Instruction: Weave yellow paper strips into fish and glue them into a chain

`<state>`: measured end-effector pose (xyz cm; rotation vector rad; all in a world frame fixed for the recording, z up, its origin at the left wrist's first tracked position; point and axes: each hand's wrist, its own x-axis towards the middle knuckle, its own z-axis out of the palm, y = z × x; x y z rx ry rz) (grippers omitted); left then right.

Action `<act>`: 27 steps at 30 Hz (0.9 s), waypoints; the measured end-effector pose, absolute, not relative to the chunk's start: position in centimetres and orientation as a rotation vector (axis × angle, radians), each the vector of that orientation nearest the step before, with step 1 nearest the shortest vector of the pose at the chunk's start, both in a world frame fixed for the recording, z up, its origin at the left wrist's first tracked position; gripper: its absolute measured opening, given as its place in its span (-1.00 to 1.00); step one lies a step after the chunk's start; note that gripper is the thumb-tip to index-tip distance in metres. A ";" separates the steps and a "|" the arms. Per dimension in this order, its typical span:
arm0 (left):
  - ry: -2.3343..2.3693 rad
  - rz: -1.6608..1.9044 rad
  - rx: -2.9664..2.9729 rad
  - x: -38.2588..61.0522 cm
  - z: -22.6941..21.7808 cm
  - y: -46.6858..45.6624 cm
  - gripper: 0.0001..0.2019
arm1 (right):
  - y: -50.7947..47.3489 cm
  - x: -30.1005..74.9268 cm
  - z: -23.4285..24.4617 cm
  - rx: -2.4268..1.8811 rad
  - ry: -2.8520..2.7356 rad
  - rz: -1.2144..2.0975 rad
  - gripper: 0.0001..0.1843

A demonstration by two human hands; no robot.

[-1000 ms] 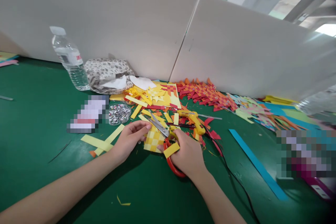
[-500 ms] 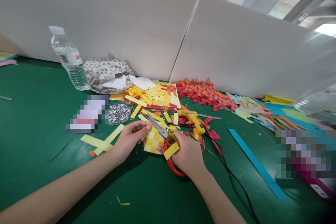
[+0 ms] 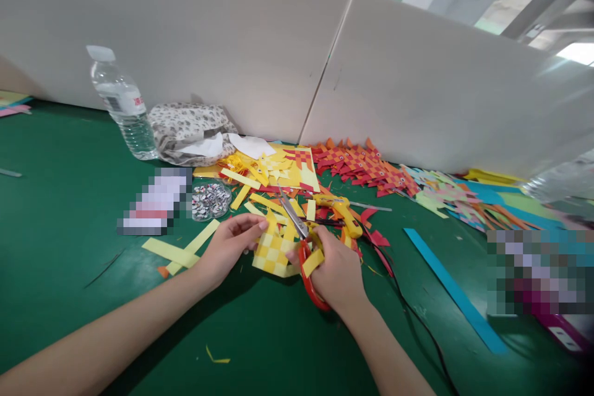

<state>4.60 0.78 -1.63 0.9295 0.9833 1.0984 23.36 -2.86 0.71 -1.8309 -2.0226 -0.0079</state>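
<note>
My left hand (image 3: 226, 249) pinches the left edge of a woven yellow-and-orange paper square (image 3: 272, 250) that lies on the green table (image 3: 69, 210). My right hand (image 3: 335, 272) is closed round the red handles of a pair of scissors (image 3: 301, 246). The steel blades point up and away over the square's right edge. A short yellow strip (image 3: 312, 262) sticks out by my right thumb.
Loose yellow and red strips (image 3: 269, 179) are heaped behind the square, with a yellow glue gun (image 3: 341, 209) and its black cord (image 3: 417, 322). Woven red paper fish (image 3: 366, 167) line the white partition (image 3: 232, 43). A water bottle (image 3: 121, 104), patterned pouch (image 3: 192, 130), dish of googly eyes (image 3: 211, 199) and blue strip (image 3: 455, 291) lie around.
My right hand has turned the scissors, so the blades swing from pointing up-left to more upright at the square's right edge. The woven square has shifted slightly. My left hand stays put.
</note>
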 end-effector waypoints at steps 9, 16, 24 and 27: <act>0.979 1.100 0.966 4.6 -1.5 0.6 -0.80 | -2.8 23.2 0.6 -1.808 -2.173 0.022 -0.63; 0.984 1.080 0.979 4.5 -1.6 0.6 -0.81 | -2.8 23.4 0.5 -1.783 -2.176 -0.003 -0.63; 0.975 1.086 0.987 4.5 -1.6 0.6 -0.81 | -2.8 23.3 0.4 -1.774 -2.174 -0.057 -0.62; 0.976 1.094 0.983 4.6 -1.6 0.6 -0.80 | -2.8 23.3 0.4 -1.766 -2.169 -0.096 -0.61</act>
